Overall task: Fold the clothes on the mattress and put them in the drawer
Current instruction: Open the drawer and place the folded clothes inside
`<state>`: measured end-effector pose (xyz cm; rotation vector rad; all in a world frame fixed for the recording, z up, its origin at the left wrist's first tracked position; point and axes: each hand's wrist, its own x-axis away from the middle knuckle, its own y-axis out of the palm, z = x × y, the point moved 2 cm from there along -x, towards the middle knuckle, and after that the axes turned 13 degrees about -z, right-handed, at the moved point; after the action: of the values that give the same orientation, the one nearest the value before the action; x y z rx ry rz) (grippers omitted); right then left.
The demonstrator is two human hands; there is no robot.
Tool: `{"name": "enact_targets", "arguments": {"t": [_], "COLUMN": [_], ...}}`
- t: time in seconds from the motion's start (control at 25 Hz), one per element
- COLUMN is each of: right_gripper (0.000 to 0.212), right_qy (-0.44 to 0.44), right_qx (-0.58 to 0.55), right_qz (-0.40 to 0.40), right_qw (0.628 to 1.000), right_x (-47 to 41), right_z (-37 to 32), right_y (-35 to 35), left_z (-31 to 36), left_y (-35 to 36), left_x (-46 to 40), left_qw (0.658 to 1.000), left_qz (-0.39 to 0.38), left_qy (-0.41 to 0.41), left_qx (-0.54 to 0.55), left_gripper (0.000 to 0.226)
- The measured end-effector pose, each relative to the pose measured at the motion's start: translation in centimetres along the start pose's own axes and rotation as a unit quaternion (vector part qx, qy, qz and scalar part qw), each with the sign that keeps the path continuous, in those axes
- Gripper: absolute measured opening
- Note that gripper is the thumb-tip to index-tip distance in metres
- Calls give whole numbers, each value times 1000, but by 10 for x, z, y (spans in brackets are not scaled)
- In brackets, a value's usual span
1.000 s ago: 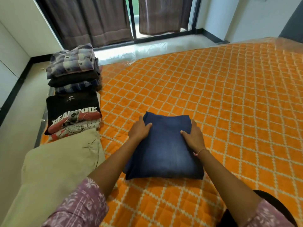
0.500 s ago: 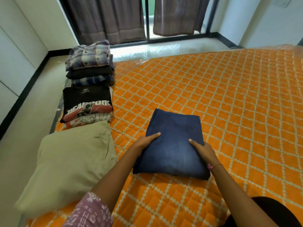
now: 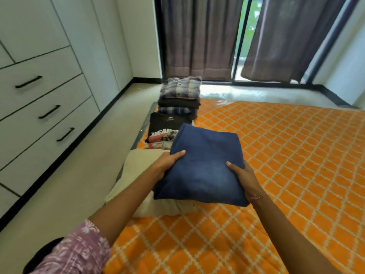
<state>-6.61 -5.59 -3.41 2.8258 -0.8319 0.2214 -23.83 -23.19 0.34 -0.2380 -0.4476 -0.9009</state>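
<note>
The folded blue jeans (image 3: 203, 165) no longer lie flat on the orange quilted mattress (image 3: 286, 165): half a second ago they rested there under both palms, and now they are lifted clear and carried toward the left side, over the beige pillow (image 3: 138, 171). The left hand (image 3: 167, 161) grips the bundle's left edge, thumb on top and fingers underneath; the right hand (image 3: 244, 176) clamps the right edge the same way. Beyond the jeans wait the graphic T-shirt stack (image 3: 164, 131) and the plaid shirt stack (image 3: 180, 95). The view now also takes in the white drawers (image 3: 51, 107), all closed. Folding of this piece looks finished; the bundle seems headed for the stacks or the drawers.
</note>
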Motion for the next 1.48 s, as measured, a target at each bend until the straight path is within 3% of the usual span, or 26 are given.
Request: {"name": "enact_targets", "arguments": {"t": [0.12,0.2,0.28,0.36,0.44,0.52,0.68,0.92,1.08,1.24,1.48], "right_gripper": [40,42,44,47,56,60,49,51,55,59,58], "right_qy": [25,54,93,123,113,66,-41,-243,-346,-400,-403], "right_qx": [27,78,192,359,540,642,714,788,784,758,673], "right_qz": [-47,-46,-8,25,24,0,3,-84,-100,-164,-206], "right_qw": [998,994,977,925,834,764,699,560,505,489,584], "right_x": [-29,-37,-34,-26,-19,-12,-6,-40,-101,-162,-196], "right_z": [15,34,45,38,19,-4,-45,-81,-78,-61,-89], "right_y": [79,115,135,144,149,163,218,389,500,598,678], "left_z": [-22,-46,-67,-79,-76,-68,-49,-34,-30,-13,25], "left_y": [-76,-107,-118,-118,-116,-120,-147,-249,-347,-440,-505], "left_x": [25,38,47,54,63,79,112,142,128,121,157], "left_qw": [996,988,975,960,921,898,858,792,764,737,740], "left_qz": [88,129,120,116,160,189,262,378,417,425,458], "left_qy": [-2,-19,-53,-78,-82,-60,-13,34,-8,-48,-90], "left_qx": [-8,-79,-181,-242,-346,-393,-441,-479,-493,-524,-485], "left_gripper": [52,57,60,62,65,67,65,68,69,71,71]}}
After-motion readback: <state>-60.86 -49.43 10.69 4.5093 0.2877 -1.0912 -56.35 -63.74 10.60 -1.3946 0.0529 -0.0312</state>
